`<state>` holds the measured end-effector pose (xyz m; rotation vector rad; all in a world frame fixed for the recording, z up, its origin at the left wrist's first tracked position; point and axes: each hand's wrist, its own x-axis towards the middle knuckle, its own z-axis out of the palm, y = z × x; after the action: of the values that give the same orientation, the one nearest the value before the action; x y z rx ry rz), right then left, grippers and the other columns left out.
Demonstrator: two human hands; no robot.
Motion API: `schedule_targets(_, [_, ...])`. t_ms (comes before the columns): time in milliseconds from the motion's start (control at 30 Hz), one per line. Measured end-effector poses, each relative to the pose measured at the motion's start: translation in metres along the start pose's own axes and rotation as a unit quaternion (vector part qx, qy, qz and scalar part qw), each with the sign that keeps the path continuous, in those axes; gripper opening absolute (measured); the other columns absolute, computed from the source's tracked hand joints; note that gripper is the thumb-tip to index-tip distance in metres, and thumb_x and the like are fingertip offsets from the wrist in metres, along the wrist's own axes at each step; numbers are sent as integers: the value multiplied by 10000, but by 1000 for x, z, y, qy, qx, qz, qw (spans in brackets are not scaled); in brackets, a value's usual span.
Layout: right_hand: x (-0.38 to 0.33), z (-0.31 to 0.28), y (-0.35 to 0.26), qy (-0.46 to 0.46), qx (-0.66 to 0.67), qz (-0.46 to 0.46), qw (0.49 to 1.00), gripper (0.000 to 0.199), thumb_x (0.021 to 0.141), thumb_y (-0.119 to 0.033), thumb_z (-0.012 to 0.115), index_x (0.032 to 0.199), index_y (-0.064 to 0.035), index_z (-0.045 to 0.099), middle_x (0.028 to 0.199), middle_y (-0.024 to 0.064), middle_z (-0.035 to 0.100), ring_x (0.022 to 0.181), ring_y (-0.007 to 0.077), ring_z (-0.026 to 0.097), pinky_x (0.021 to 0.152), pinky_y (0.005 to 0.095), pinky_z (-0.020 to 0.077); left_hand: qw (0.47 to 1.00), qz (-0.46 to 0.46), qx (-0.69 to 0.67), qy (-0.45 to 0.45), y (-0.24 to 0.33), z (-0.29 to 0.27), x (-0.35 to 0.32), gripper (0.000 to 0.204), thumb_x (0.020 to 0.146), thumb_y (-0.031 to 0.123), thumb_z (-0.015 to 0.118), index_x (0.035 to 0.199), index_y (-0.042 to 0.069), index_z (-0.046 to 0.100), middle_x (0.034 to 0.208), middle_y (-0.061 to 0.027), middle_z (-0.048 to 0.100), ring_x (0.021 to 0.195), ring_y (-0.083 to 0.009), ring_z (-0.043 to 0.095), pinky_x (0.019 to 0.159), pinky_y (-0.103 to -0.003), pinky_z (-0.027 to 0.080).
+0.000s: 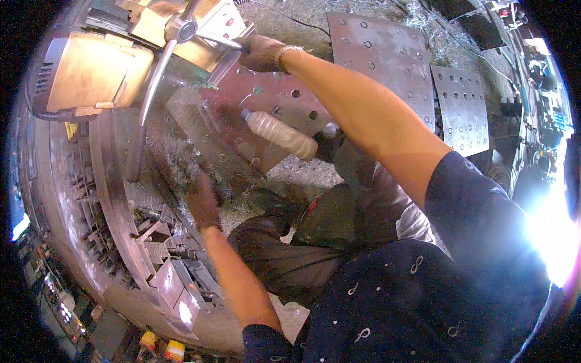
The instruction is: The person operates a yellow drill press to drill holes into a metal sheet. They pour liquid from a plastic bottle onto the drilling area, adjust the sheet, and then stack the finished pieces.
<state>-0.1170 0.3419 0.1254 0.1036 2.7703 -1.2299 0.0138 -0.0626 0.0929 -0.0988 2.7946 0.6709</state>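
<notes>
My right hand [260,53] is wrapped round the end of one spoke of a three-armed feed lever [181,30]. The lever's round metal hub sits at the top of a yellow-and-white machine [212,36]. Another spoke, with a dark grip [137,154], hangs down on the left. My left hand [203,201] reaches low beside metal shavings [181,142] at the edge of the work surface. Motion smears its fingers, so I cannot make out whether it holds anything. Between my arms, a plastic bottle [281,136] of cloudy liquid lies on a reddish drilled plate [242,91].
A yellow motor housing [91,72] stands at the upper left. Two more drilled plates [381,60] [461,109] lie beyond my right arm. Metal offcuts [175,281] fill a curved tray at the lower left. A bright light [554,230] glares at the right.
</notes>
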Motion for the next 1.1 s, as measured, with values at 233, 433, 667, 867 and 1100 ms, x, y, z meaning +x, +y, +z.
schedule_targets(233, [6, -20, 4, -34, -83, -9, 996, 473, 936, -209, 605, 1395, -104, 654, 1116, 225, 774, 1049, 336, 749, 951, 473, 573, 883, 174, 18, 436, 115, -213, 50, 283, 1046, 225, 640, 1227, 24, 721, 1200, -185, 753, 1038, -356, 729, 915, -463, 586])
schedule_targets(433, [17, -57, 3, 4, -205, -11, 979, 379, 965, -242, 582, 1309, -132, 697, 1164, 233, 767, 1076, 431, 745, 964, 529, 570, 781, 427, 244, 386, 231, -295, 71, 440, 988, 357, 685, 1304, 53, 718, 1310, -196, 725, 1173, -350, 705, 1031, -453, 539])
schedule_targets(667, [-3, -105, -15, 83, -331, 44, 939, 393, 1007, -312, 573, 1378, -251, 689, 1150, 208, 774, 1070, 429, 745, 952, 559, 584, 911, 286, 204, 217, 329, -295, 36, 589, 946, 506, 699, 1374, 101, 713, 1409, -190, 699, 1279, -305, 681, 1112, -415, 494])
schedule_targets(867, [-44, -58, -53, 83, -282, 41, 955, 346, 1013, -314, 547, 1308, -224, 705, 1110, 215, 776, 1045, 429, 752, 906, 567, 592, 822, 371, 219, 372, 286, -298, 68, 498, 947, 472, 709, 1237, 73, 768, 1193, -204, 775, 1159, -363, 727, 992, -430, 553])
schedule_targets(1100, [53, -113, -17, 84, -365, 2, 927, 326, 1002, -282, 544, 1271, -201, 709, 1102, 205, 777, 1041, 435, 748, 884, 557, 594, 875, 319, 35, 363, 307, -272, 70, 424, 928, 400, 743, 1153, 43, 785, 1046, -222, 791, 981, -379, 756, 858, -465, 572])
